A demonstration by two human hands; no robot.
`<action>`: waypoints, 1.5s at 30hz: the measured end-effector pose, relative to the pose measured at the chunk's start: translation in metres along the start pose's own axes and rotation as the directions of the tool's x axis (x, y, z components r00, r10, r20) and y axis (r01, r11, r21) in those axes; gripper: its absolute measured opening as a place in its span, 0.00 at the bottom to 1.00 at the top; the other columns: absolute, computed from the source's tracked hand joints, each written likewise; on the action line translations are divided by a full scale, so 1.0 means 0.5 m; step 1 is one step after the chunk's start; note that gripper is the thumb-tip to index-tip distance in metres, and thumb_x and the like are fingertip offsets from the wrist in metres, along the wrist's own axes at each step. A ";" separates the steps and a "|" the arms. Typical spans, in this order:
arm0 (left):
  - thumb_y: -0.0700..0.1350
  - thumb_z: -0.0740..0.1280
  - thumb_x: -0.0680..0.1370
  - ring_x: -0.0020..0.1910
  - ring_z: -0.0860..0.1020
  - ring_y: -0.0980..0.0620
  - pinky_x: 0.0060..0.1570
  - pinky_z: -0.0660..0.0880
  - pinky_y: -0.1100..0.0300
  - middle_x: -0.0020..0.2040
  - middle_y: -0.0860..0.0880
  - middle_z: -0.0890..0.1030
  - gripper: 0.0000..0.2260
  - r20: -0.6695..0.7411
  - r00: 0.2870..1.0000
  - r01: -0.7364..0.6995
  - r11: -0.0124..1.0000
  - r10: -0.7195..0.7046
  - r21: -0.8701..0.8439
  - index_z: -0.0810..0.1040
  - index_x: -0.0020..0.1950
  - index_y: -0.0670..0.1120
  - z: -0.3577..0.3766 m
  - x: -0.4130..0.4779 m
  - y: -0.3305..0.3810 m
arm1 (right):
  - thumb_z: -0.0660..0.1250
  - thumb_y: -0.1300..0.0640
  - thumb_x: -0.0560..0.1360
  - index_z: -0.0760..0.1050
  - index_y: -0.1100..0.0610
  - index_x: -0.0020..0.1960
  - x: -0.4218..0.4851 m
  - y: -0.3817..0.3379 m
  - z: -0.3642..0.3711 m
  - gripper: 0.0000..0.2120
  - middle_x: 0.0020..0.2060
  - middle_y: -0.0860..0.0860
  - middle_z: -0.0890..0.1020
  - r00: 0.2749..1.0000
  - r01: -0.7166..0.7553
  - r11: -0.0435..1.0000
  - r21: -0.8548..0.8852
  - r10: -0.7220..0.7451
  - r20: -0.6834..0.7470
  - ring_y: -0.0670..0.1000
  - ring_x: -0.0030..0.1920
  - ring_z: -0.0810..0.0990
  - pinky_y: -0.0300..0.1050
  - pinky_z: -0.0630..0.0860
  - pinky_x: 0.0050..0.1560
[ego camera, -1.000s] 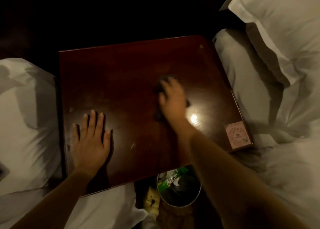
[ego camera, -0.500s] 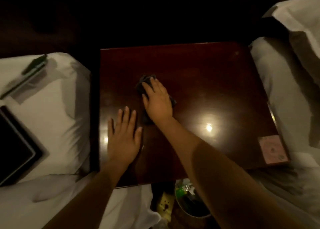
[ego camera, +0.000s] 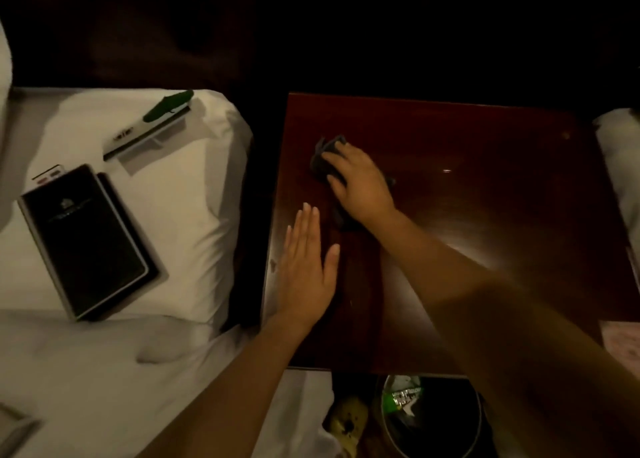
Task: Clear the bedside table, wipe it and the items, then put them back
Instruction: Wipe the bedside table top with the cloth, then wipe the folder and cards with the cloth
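- Bedside table (ego camera: 485,215): dark polished wood, filling the right-centre of the view between two white beds. Its top looks nearly cleared; only a pinkish card (ego camera: 621,343) sits at the 4 o'clock corner, cut by the frame edge.
- Dark cloth (ego camera: 322,161): bunched on the tabletop toward 10 o'clock, under the right hand (ego camera: 360,184), which presses down on it with fingers curled over the fabric. Most of the cloth is covered by the hand.
- Left hand (ego camera: 304,267): flat and empty, fingers together, palm down near the table's 8 o'clock edge, apparently bracing.
- Step in hand, as I judge it: wiping the tabletop, with the clearing largely done. Next, the cloth must sweep the unwiped stretches toward 3 and 5 o'clock, the card must be lifted, and the braced hand must shift.
- Removed items lie on the left bed's pillow (ego camera: 194,215) at 9 o'clock: a black folder (ego camera: 86,239), with a green-tipped pen on a notepad (ego camera: 152,125) beyond it. These await wiping and return.
- Hard to read: the dim light hides any dust or streaks, and the folder's lettering is illegible. A waste bin (ego camera: 429,419) at 6 o'clock is partly hidden by the table and the right forearm.
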State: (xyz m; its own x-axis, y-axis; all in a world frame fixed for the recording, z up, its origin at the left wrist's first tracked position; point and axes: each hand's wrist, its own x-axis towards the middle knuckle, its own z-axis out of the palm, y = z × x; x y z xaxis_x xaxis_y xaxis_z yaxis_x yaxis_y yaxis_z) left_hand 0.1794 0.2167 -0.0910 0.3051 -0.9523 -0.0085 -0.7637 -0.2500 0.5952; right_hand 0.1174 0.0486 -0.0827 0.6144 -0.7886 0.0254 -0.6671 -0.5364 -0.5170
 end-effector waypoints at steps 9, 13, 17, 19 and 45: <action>0.47 0.53 0.81 0.73 0.64 0.44 0.70 0.59 0.58 0.74 0.40 0.65 0.23 -0.214 0.886 0.333 0.885 -0.411 -0.325 0.60 0.74 0.40 -0.194 -0.124 -0.033 | 0.61 0.58 0.77 0.68 0.56 0.69 -0.330 -0.202 0.069 0.21 0.73 0.57 0.66 0.945 0.082 0.992 0.093 -0.107 0.308 0.58 0.74 0.62 0.51 0.56 0.74; 0.46 0.56 0.81 0.69 0.69 0.43 0.68 0.67 0.48 0.71 0.40 0.70 0.20 -0.164 0.831 0.456 0.819 -0.532 -0.348 0.64 0.73 0.43 -0.273 -0.220 -0.052 | 0.61 0.60 0.77 0.69 0.55 0.68 -0.415 -0.251 0.054 0.20 0.72 0.54 0.67 0.916 -0.017 0.991 0.131 -0.037 0.400 0.57 0.71 0.63 0.50 0.57 0.72; 0.40 0.58 0.80 0.63 0.74 0.38 0.62 0.70 0.48 0.64 0.37 0.76 0.15 -0.177 0.722 0.583 0.725 -0.669 -0.368 0.73 0.65 0.38 -0.342 -0.276 -0.068 | 0.63 0.61 0.76 0.74 0.55 0.65 -0.444 -0.322 0.036 0.18 0.65 0.54 0.76 0.892 -0.214 0.939 0.268 0.076 0.445 0.57 0.65 0.72 0.49 0.67 0.67; 0.38 0.59 0.80 0.61 0.76 0.38 0.62 0.72 0.47 0.62 0.37 0.78 0.13 -0.167 0.685 0.616 0.687 -0.709 -0.386 0.76 0.62 0.36 -0.375 -0.300 -0.086 | 0.64 0.61 0.76 0.76 0.55 0.62 -0.421 -0.359 0.024 0.16 0.61 0.55 0.79 0.880 -0.347 0.865 0.363 0.166 0.446 0.56 0.62 0.76 0.49 0.71 0.65; 0.48 0.62 0.78 0.59 0.76 0.35 0.57 0.73 0.49 0.61 0.34 0.76 0.20 0.132 0.076 0.886 0.007 -0.988 -0.463 0.67 0.63 0.35 -0.574 -0.424 -0.433 | 0.65 0.63 0.76 0.74 0.60 0.63 -0.101 -0.776 0.125 0.16 0.56 0.57 0.79 0.837 -0.481 0.699 0.529 0.187 0.514 0.50 0.50 0.79 0.30 0.73 0.51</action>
State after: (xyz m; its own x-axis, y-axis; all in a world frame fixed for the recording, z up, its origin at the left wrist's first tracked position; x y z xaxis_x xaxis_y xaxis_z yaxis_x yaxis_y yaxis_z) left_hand 0.4434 0.5230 0.0127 0.7033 0.1513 -0.6946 0.5288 -0.7644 0.3689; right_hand 0.3715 0.3153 0.0628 0.6063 -0.6056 -0.5155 -0.5391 0.1636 -0.8262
